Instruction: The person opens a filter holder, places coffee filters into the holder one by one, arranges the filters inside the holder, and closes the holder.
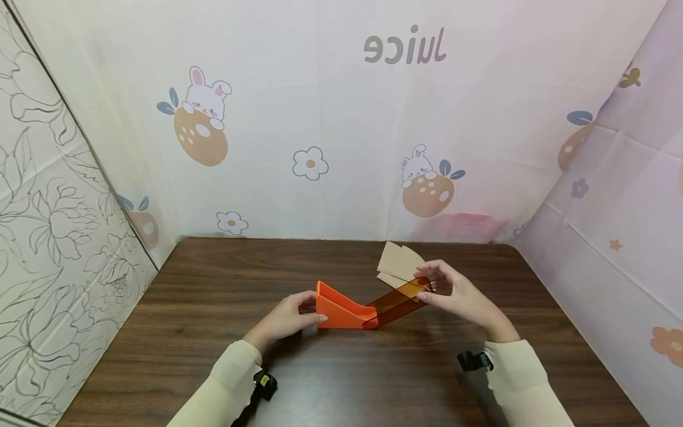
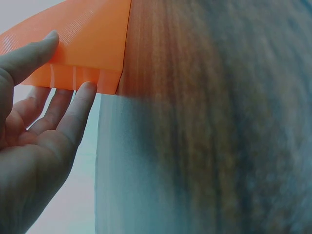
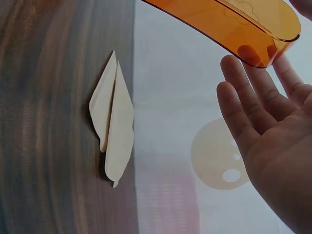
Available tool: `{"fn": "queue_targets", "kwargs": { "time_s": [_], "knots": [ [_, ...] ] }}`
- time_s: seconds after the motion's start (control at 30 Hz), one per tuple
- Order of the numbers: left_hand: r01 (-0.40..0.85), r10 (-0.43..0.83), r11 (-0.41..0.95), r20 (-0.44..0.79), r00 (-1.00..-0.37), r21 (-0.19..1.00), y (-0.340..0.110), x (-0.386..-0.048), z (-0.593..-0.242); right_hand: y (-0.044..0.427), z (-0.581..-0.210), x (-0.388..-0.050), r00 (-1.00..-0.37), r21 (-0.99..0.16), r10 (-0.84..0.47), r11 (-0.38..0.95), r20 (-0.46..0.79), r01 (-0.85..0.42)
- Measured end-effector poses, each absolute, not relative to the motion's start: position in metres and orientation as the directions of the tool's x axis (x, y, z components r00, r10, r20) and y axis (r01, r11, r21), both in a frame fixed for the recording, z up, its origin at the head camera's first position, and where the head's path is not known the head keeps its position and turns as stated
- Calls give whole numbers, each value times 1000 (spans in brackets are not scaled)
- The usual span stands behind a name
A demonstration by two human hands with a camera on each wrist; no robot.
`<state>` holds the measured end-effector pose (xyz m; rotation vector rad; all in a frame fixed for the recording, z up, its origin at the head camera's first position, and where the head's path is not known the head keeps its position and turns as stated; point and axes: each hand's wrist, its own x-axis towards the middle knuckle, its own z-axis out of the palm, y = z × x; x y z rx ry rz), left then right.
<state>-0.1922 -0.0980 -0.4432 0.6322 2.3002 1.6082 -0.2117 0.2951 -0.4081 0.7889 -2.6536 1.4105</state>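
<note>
An orange box [image 1: 344, 314] with a sloping open top sits on the table; its transparent amber lid [image 1: 397, 302] is hinged at the low right end and angles up to the right. My left hand [image 1: 285, 317] grips the box's tall left end, thumb on the near side and fingertips against the end wall, as the left wrist view shows on the orange wall [image 2: 97, 44]. My right hand [image 1: 459, 296] holds the lid's raised far end between thumb and fingers; in the right wrist view fingertips touch the amber lid [image 3: 219, 24].
Thin beige pieces [image 1: 397, 264] lie on the brown wooden table [image 1: 229, 267] behind the lid; the right wrist view shows beige pieces [image 3: 119, 126] side by side near the table's back edge. Printed curtains [image 1: 352, 118] stand behind and at the sides.
</note>
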Motion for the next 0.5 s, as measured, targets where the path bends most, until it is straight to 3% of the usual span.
{"fn": "queue_targets", "kwargs": {
  "time_s": [0.5],
  "knots": [
    [195, 494, 287, 30, -869, 938, -98, -193, -443, 297, -398, -220, -874, -779, -421, 453, 241, -433]
  ]
}}
